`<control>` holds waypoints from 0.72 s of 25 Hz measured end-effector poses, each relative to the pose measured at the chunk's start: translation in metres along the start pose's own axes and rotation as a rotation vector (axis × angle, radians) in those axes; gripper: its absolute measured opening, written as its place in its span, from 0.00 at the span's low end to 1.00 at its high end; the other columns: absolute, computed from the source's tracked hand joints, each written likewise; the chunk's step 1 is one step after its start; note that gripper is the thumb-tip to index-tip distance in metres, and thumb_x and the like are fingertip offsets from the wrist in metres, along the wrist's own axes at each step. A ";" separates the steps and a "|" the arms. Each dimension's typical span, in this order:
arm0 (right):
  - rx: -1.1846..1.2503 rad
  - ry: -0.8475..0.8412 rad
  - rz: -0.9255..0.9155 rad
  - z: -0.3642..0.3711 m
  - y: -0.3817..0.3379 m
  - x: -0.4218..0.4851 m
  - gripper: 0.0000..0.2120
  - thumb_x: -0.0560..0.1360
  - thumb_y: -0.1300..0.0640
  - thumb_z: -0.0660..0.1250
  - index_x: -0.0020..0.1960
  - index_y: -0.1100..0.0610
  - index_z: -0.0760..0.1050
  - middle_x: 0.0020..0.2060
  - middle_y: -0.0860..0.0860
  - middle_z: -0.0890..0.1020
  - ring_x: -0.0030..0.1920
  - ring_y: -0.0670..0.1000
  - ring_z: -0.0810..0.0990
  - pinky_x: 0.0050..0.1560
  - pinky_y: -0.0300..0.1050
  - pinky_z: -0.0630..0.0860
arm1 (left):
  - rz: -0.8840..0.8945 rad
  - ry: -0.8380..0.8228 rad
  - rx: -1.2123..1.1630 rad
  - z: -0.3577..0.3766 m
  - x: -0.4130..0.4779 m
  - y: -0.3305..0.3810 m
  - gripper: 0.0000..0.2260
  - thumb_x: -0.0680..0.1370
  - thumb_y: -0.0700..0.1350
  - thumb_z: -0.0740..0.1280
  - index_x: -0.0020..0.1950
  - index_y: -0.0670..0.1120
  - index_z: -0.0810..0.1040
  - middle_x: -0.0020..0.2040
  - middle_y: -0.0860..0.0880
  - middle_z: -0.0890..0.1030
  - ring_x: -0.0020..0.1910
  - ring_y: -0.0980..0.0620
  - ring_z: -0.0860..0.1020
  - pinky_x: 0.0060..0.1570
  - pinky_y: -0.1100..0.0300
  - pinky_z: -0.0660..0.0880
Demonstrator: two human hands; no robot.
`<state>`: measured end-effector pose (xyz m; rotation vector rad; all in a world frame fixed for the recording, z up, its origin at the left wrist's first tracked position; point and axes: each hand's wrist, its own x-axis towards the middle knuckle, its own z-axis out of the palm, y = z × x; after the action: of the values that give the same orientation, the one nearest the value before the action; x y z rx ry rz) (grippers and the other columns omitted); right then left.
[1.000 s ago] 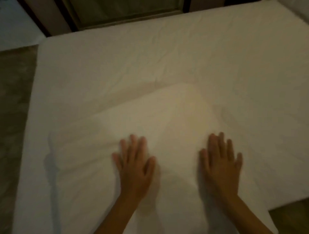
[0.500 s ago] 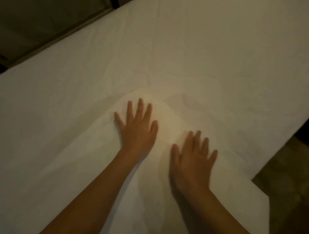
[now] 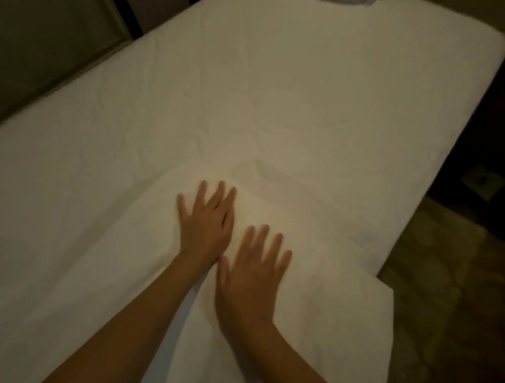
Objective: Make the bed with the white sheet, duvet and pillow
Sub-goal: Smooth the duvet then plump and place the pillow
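A white sheet (image 3: 273,90) covers the mattress, with light creases across its middle. A folded white layer (image 3: 328,287) lies on top at the near side, and its corner hangs past the bed's right edge. My left hand (image 3: 207,221) lies flat on this layer, palm down, fingers spread. Just to its right and nearer to me, my right hand (image 3: 251,273) also presses flat, fingers apart and slightly blurred. Neither hand grips any cloth. No pillow is recognisable.
The bed's right edge (image 3: 426,191) runs diagonally, with dim patterned floor (image 3: 448,273) beyond it. A dark wall or frame (image 3: 54,41) stands at the far left. A bit of pale fabric (image 3: 352,2) shows at the top edge.
Both hands have slid forward over the folded layer and drawn together, now almost touching. The view has turned to the right, showing more of the bed's right edge.
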<state>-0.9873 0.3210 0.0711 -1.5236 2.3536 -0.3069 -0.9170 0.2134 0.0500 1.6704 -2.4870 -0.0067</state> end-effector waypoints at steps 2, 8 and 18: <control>-0.048 0.017 -0.064 0.007 0.016 -0.008 0.32 0.78 0.42 0.49 0.72 0.64 0.65 0.71 0.63 0.65 0.72 0.65 0.62 0.69 0.63 0.53 | 0.103 -0.038 0.008 0.004 -0.007 -0.013 0.23 0.79 0.56 0.48 0.72 0.55 0.68 0.73 0.49 0.68 0.73 0.45 0.64 0.69 0.43 0.54; -0.148 0.003 0.176 -0.010 0.129 -0.068 0.36 0.79 0.38 0.44 0.73 0.66 0.62 0.72 0.63 0.63 0.73 0.63 0.60 0.71 0.58 0.48 | -0.210 -0.103 0.047 -0.010 -0.038 -0.020 0.30 0.77 0.63 0.40 0.77 0.57 0.56 0.78 0.49 0.55 0.77 0.46 0.51 0.73 0.42 0.45; -0.031 -0.272 0.300 -0.028 0.154 -0.030 0.37 0.74 0.29 0.39 0.78 0.46 0.43 0.78 0.48 0.45 0.77 0.55 0.43 0.73 0.64 0.40 | -0.102 -0.235 0.083 -0.012 -0.034 -0.021 0.33 0.71 0.72 0.40 0.75 0.65 0.52 0.78 0.55 0.50 0.77 0.47 0.45 0.72 0.41 0.41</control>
<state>-1.1169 0.4113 0.0476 -1.1190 2.3283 0.0094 -0.8832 0.2375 0.0563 1.9314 -2.5959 -0.1188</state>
